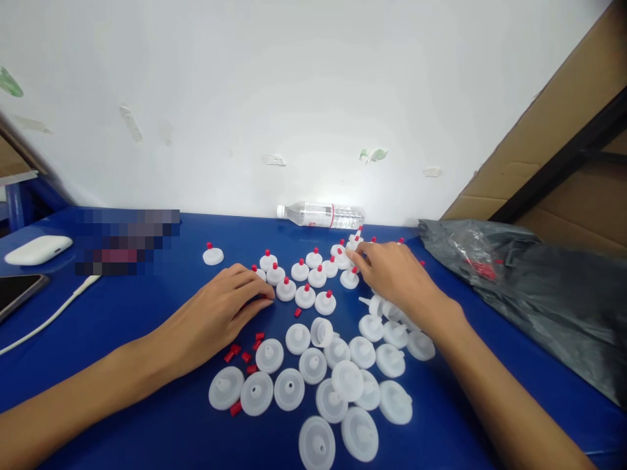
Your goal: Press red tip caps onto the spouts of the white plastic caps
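My left hand [232,300] rests palm down at the left of a group of white nozzle caps with red tips [305,297]. Its thumb and index finger come together, and whatever may lie between them is hidden; the other fingers touch a red-tipped cap beside them. At the back of the group my right hand [392,271] reaches in, thumb and fingers closed around a white nozzle cap [353,244], partly covered. Closer to me lie many translucent white nozzle caps [312,365] without red tips, mostly hollow side up. Small loose red tips [246,357] are scattered near my left wrist.
A clear plastic bottle [318,215] lies against the white wall. A grey plastic bag [533,287] spreads along the right side, by cardboard [539,124]. On the left are a white case [39,250], a phone [19,294] and a white cable [53,315] on the blue table [147,431].
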### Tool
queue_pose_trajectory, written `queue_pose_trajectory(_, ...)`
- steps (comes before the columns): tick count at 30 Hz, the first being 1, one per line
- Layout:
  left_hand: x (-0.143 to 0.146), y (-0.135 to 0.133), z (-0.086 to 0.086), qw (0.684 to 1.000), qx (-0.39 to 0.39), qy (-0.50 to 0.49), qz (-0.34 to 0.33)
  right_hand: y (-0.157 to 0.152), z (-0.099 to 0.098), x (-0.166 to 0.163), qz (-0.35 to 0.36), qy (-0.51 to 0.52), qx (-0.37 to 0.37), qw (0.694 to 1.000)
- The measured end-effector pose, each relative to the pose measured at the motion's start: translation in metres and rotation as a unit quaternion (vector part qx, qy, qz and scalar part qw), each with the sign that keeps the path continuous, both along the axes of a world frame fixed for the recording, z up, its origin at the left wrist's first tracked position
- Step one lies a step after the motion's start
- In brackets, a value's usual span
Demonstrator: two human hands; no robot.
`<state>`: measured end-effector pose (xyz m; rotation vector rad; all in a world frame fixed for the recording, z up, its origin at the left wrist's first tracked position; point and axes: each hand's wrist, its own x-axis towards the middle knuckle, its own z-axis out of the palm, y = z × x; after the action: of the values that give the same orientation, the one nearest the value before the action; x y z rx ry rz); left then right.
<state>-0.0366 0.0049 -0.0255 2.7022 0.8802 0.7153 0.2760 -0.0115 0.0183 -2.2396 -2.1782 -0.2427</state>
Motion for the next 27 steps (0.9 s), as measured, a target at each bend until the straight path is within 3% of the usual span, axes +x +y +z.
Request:
queue_pose_trajectory(8,0.001,-0.001,0.002,1.000,0.005,-0.013,0.001,0.001,-0.001,0.001,0.011,0.016,0.021,1.000)
queue_pose_trajectory(18,0.000,-0.001,0.002,1.000,0.011,-0.018,0.006,-0.003,0.012,0.000,-0.052,0.042,0.095,0.993)
queue_pose_trajectory(27,0.001,-0.001,0.002,1.000,0.017,-0.015,0.004,-0.003,0.005,0.003,-0.006,0.078,0.119,0.990)
